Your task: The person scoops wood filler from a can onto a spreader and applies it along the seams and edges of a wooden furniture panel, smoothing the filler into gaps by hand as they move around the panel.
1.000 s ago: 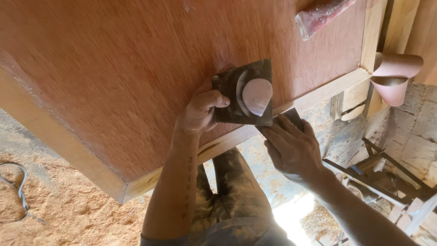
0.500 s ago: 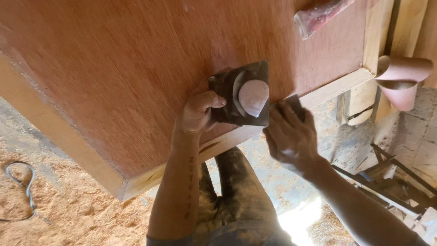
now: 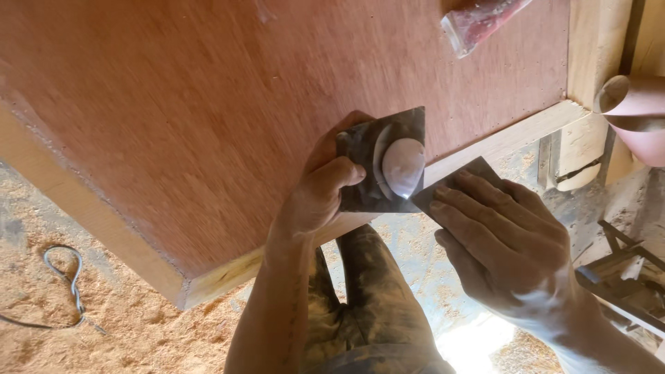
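Gripping a dark square sanding pad (image 3: 379, 161) by its near-left corner, the left hand (image 3: 320, 194) is seen with thumb on top and fingers closed around the edge, the pad lying flat on the reddish plywood panel (image 3: 208, 118) close to the panel's pale timber edging (image 3: 485, 149). A pale rounded knob (image 3: 403, 166) sits at the pad's centre. Just right of the pad, the right hand (image 3: 509, 246) is pressed flat, fingers together, on a dark sheet of sandpaper (image 3: 450, 187) at the panel's edge. The pad is judged light and fairly stiff, best taken by the knob or a corner; the sheet appears thin and limp. Most of that sheet is hidden under the palm. Off the panel's right end, a roll of abrasive paper (image 3: 634, 104) is cut off by the frame.
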`<act>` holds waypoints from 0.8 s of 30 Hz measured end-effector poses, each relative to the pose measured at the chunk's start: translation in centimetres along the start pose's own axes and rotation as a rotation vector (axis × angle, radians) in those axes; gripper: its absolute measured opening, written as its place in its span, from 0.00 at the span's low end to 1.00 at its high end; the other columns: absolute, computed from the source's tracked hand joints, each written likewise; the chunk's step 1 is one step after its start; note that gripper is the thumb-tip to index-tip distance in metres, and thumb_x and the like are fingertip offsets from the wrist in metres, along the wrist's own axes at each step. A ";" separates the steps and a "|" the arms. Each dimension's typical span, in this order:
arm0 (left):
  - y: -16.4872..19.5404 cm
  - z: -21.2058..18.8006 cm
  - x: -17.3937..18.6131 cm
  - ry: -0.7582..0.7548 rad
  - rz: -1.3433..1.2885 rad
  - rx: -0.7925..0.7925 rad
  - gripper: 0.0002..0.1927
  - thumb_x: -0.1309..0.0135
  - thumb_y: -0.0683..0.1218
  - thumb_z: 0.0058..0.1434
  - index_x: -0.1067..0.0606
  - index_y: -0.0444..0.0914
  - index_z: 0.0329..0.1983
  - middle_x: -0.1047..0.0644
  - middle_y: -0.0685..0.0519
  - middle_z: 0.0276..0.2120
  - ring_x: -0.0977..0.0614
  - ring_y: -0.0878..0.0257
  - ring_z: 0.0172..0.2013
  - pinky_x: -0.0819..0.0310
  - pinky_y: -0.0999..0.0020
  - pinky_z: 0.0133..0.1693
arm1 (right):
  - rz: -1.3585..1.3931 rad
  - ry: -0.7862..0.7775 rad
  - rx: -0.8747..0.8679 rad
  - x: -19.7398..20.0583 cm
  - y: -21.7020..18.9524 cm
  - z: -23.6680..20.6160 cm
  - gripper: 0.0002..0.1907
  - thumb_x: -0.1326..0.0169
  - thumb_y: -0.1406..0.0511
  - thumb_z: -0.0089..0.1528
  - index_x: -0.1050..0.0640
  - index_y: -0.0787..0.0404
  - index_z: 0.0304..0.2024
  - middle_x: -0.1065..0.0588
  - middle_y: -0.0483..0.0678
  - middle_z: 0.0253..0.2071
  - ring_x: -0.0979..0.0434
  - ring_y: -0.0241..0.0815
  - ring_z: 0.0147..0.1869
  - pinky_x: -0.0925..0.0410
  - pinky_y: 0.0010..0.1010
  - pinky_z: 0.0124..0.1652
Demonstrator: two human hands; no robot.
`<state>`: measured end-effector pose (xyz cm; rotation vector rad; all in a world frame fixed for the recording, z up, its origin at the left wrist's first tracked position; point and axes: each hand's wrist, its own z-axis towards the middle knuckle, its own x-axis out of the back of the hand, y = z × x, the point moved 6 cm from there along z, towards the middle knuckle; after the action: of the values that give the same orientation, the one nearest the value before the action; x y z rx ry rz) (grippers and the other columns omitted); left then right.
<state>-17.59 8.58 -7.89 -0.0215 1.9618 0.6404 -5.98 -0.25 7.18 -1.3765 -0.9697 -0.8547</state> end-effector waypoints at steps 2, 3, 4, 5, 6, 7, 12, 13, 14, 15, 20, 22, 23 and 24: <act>-0.5 0.1 -0.8 -0.021 0.007 0.019 0.22 0.59 0.39 0.53 0.31 0.33 0.52 0.26 0.50 0.40 0.25 0.62 0.40 0.24 0.66 0.46 | -0.003 0.007 0.011 0.3 -0.1 0.1 0.08 0.36 0.70 0.57 0.18 0.65 0.39 0.18 0.55 0.41 0.16 0.54 0.52 0.25 0.45 0.49; -0.8 0.1 -1.1 -0.027 -0.029 0.030 0.21 0.59 0.39 0.54 0.31 0.33 0.52 0.27 0.50 0.39 0.26 0.63 0.40 0.26 0.67 0.46 | -0.003 0.010 0.017 0.4 -0.1 0.0 0.09 0.36 0.70 0.57 0.18 0.65 0.39 0.18 0.54 0.41 0.16 0.54 0.52 0.25 0.45 0.49; -1.1 0.1 -1.3 -0.035 -0.065 0.044 0.20 0.59 0.39 0.54 0.31 0.33 0.51 0.27 0.51 0.39 0.27 0.63 0.40 0.27 0.67 0.45 | 0.012 -0.003 0.008 0.3 0.0 -0.1 0.09 0.35 0.70 0.57 0.18 0.65 0.39 0.17 0.54 0.41 0.16 0.54 0.52 0.25 0.44 0.49; -1.5 0.1 -1.6 -0.044 -0.102 0.057 0.19 0.59 0.38 0.55 0.31 0.33 0.51 0.28 0.52 0.39 0.28 0.64 0.40 0.28 0.67 0.45 | 0.025 -0.017 -0.001 0.3 0.1 -0.2 0.09 0.35 0.69 0.57 0.18 0.65 0.39 0.17 0.54 0.42 0.16 0.54 0.51 0.25 0.44 0.48; -1.8 0.1 -1.7 -0.026 -0.037 0.040 0.17 0.59 0.38 0.56 0.31 0.32 0.49 0.29 0.52 0.37 0.29 0.65 0.40 0.29 0.68 0.45 | 0.037 -0.031 -0.010 0.2 0.3 -0.4 0.09 0.35 0.69 0.57 0.17 0.65 0.39 0.17 0.54 0.42 0.16 0.53 0.51 0.25 0.44 0.47; -2.1 0.2 -1.8 -0.008 0.028 0.021 0.15 0.59 0.38 0.57 0.31 0.31 0.47 0.30 0.53 0.35 0.30 0.65 0.40 0.31 0.69 0.45 | 0.049 -0.033 -0.015 0.2 0.5 -0.7 0.09 0.35 0.69 0.57 0.17 0.65 0.39 0.17 0.54 0.42 0.16 0.52 0.51 0.25 0.44 0.47; -4.1 2.0 -2.2 0.121 0.141 0.089 0.14 0.59 0.40 0.54 0.31 0.32 0.44 0.30 0.53 0.33 0.28 0.64 0.36 0.28 0.67 0.40 | 0.124 -0.095 -0.049 -0.1 2.6 -2.5 0.06 0.38 0.70 0.58 0.18 0.65 0.39 0.17 0.52 0.42 0.15 0.49 0.50 0.21 0.42 0.48; -4.5 2.7 -2.1 0.140 0.173 0.147 0.14 0.59 0.41 0.52 0.31 0.34 0.42 0.29 0.53 0.31 0.26 0.63 0.33 0.25 0.65 0.36 | 0.174 -0.119 -0.056 -0.2 3.3 -2.8 0.06 0.38 0.70 0.59 0.18 0.64 0.40 0.17 0.52 0.42 0.15 0.48 0.49 0.22 0.38 0.46; -4.8 3.5 -1.7 0.160 0.206 0.203 0.14 0.58 0.42 0.50 0.31 0.36 0.41 0.28 0.53 0.29 0.23 0.62 0.31 0.21 0.63 0.32 | 0.226 -0.142 -0.063 -0.4 4.2 -3.2 0.07 0.39 0.71 0.60 0.17 0.63 0.41 0.16 0.51 0.42 0.14 0.46 0.48 0.23 0.35 0.44; -4.4 4.4 -1.6 0.133 0.146 0.151 0.15 0.58 0.42 0.51 0.31 0.35 0.43 0.27 0.51 0.31 0.23 0.60 0.32 0.22 0.62 0.33 | 0.278 -0.165 -0.072 -0.5 5.1 -3.5 0.07 0.40 0.71 0.61 0.17 0.62 0.43 0.16 0.50 0.42 0.14 0.44 0.47 0.23 0.32 0.42; -2.7 6.5 -0.5 0.019 -0.113 -0.063 0.25 0.58 0.40 0.52 0.30 0.30 0.54 0.25 0.46 0.43 0.23 0.59 0.43 0.24 0.64 0.50 | 0.049 -0.057 -0.008 -0.7 10.4 -4.3 0.04 0.41 0.71 0.68 0.17 0.61 0.45 0.17 0.51 0.45 0.14 0.43 0.49 0.22 0.32 0.42; -2.9 6.5 -0.5 0.015 -0.170 -0.049 0.27 0.58 0.40 0.52 0.30 0.29 0.57 0.25 0.45 0.45 0.22 0.57 0.45 0.24 0.63 0.53 | -0.124 -0.036 0.024 -1.3 12.3 -4.7 0.03 0.38 0.69 0.68 0.17 0.59 0.45 0.17 0.50 0.46 0.15 0.45 0.52 0.23 0.37 0.44; -3.2 6.5 -0.6 0.008 -0.196 -0.039 0.28 0.58 0.40 0.52 0.31 0.28 0.58 0.25 0.44 0.46 0.22 0.56 0.47 0.24 0.62 0.54 | -0.196 -0.038 0.029 -1.7 13.1 -4.9 0.04 0.37 0.67 0.66 0.17 0.57 0.43 0.16 0.49 0.46 0.15 0.45 0.54 0.24 0.40 0.45; -3.4 6.5 -0.7 -0.009 -0.208 -0.033 0.28 0.58 0.40 0.52 0.31 0.27 0.59 0.24 0.44 0.46 0.22 0.56 0.47 0.24 0.62 0.55 | -0.267 -0.039 0.039 -2.1 13.8 -5.2 0.04 0.36 0.65 0.65 0.17 0.56 0.42 0.16 0.47 0.45 0.15 0.46 0.55 0.26 0.42 0.47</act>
<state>-10.84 8.39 -10.87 -0.2394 1.9097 0.5349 6.25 -5.08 0.09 -1.2509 -1.2127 -1.0048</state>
